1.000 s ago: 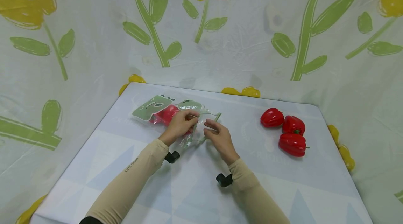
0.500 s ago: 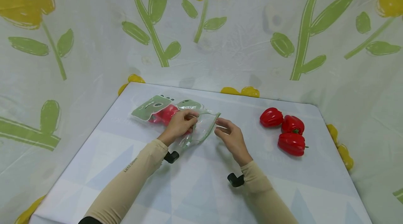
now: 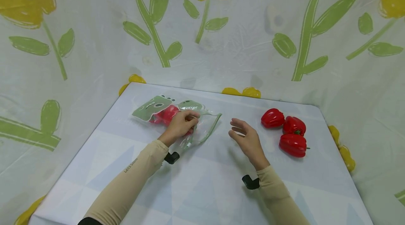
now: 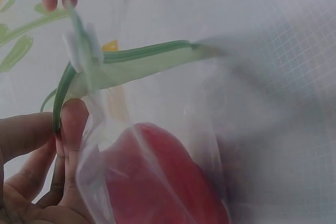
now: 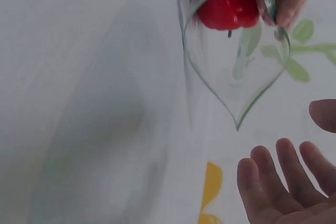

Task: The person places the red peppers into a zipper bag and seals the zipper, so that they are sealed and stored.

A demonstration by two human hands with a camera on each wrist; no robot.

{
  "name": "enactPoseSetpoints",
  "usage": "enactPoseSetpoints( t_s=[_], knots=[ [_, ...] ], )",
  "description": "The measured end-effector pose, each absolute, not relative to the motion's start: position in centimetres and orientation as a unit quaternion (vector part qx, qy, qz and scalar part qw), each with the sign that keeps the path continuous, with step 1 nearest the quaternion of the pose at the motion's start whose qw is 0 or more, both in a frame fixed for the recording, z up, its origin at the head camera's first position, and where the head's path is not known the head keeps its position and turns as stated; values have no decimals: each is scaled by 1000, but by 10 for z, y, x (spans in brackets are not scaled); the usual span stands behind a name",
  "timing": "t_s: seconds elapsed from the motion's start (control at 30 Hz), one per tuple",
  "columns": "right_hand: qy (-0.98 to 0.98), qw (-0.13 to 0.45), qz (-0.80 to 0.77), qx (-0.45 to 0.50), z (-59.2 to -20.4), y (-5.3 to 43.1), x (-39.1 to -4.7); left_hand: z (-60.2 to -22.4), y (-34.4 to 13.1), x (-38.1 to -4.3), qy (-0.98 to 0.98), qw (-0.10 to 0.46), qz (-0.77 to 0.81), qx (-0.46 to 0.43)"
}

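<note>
A clear zip bag with a green printed pattern lies at the left of the table, its green-edged mouth gaping toward the right. My left hand pinches one edge of that mouth between thumb and fingers; in the left wrist view the green zip strip runs from the pinch. Inside the bag, red bell pepper shows through the plastic. My right hand holds nothing; its fingers are relaxed and spread above the table, between the bag mouth and the loose peppers.
Several items sit on the pale patterned table. Grouped at the right are three red bell peppers: a back one, a middle one and a front one. A flowered curtain hangs behind the table's far edge.
My right hand has moved away from the bag mouth, rightward toward the loose peppers. The left hand stays at the bag's edge, and the mouth remains spread apart.
</note>
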State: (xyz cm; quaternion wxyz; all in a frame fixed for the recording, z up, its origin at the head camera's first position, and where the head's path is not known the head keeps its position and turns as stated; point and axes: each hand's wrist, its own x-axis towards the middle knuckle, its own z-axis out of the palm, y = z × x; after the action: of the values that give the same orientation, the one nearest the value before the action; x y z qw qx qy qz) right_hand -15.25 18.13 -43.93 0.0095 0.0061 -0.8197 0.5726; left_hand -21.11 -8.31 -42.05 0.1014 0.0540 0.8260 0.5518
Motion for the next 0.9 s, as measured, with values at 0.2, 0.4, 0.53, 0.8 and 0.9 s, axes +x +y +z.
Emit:
enactPoseSetpoints(
  t_s=[0.2,0.4,0.53,0.8,0.9],
  knots=[
    [-847,-6,531,-6,-437,201,-149,-421,-83,-211,828,101,549,54],
    [-877,1,481,-4,-434,222,-145,-421,-83,-210,827,94,551,59],
    [-900,25,435,15,-430,237,-142,-421,-83,-210,828,91,550,61],
    [-911,83,405,14,-425,271,-136,-421,-83,-209,832,95,543,55],
    [-915,103,389,6,-424,283,-134,-421,-83,-210,832,94,544,53]
  ],
)
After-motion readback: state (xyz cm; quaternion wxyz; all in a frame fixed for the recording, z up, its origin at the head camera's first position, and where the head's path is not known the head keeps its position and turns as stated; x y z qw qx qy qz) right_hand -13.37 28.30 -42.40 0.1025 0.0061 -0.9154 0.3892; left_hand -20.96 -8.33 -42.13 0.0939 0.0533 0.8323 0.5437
